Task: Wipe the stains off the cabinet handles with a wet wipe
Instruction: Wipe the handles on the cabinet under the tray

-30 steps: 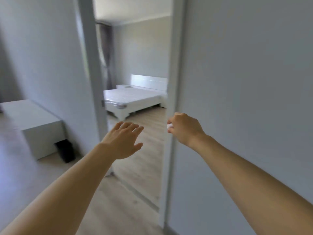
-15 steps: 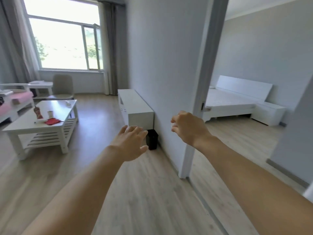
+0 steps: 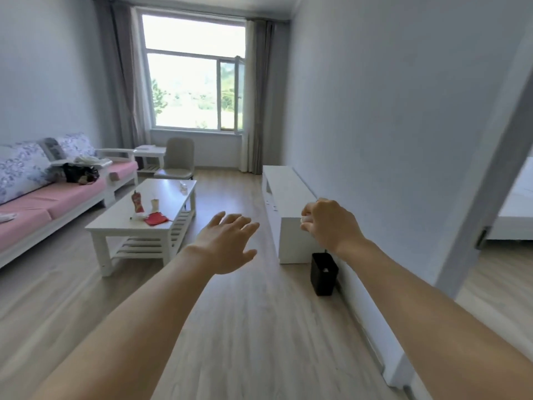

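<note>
Forearms reach out ahead of the person, both raised over the wooden floor (image 3: 259, 327). On the left hand (image 3: 227, 246) the fingers (image 3: 239, 223) are spread and relaxed, holding nothing. The right hand (image 3: 331, 223) is curled into a loose fist, and a small white scrap shows at the fingertips (image 3: 306, 220), which I take to be the wet wipe (image 3: 304, 219), bunched up and pinched there; most of it is hidden inside the hand.

Just beyond that hand, against the right wall, a small black bin (image 3: 323, 272) stands on the floor, touching or nearly touching the end of a long, low white cabinet (image 3: 288, 192). Little marks on its front face may be the handles (image 3: 272, 207), but they are too small to be sure. Further left stands the white desk (image 3: 121, 220) with a red cloth (image 3: 155, 218) and a few small items, then the pink sofa (image 3: 57, 197), and at the far end the window (image 3: 193, 73).

By my reckoning this is the approach: wipe in hand, no handle touched yet. The next move calls for walking up to the cabinet, stooping low, and pressing the wipe onto a handle, perhaps steadying with the free hand.

A second ago the view faced a doorway with a bed beyond; half a second ago it was mid-turn; now it looks squarely down the living room, with the hands posed much as they were
</note>
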Demonstrator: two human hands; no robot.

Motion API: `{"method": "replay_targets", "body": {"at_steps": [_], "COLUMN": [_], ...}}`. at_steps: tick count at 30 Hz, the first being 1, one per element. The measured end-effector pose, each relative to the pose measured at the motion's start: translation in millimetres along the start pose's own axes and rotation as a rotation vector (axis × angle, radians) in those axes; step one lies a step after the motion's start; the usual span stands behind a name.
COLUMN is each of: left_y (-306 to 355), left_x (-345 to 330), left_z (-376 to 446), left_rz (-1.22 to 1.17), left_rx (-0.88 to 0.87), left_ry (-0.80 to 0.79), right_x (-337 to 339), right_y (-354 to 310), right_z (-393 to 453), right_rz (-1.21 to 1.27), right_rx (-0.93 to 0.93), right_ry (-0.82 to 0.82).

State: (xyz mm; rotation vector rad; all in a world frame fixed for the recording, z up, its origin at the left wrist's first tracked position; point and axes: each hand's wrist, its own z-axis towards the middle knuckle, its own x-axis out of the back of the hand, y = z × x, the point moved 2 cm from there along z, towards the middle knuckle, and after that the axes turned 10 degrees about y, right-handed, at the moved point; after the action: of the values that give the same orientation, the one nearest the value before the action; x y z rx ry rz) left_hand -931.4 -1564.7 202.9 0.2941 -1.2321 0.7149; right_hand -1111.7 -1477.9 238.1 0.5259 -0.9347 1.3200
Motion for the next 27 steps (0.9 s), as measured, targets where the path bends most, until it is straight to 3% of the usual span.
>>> {"method": "replay_targets", "body": {"at_steps": [6, 16, 27], "left_y": [-129.8, -353.1, -478.7], "left_x": [-72.8, -155.0, -307.5], "left_z": [61.7, 213.9, 449.3], "left_rz": [-0.009, 0.041, -0.024], "left_rx": [0.149, 0.118, -0.077], "left_ry": [-0.1, -0.056, -0.114], "right_x": [-107.1, -271.1, -431.4], "right_y": [-41.5, -90.4, -29.2], "right_z": [108.7, 332.6, 544.3], "right_rz": [0.055, 0.042, -0.027], "right_rx": [0.075, -0.005, -0.15], "right_ry": [-0.017, 0.014, 0.018]}}
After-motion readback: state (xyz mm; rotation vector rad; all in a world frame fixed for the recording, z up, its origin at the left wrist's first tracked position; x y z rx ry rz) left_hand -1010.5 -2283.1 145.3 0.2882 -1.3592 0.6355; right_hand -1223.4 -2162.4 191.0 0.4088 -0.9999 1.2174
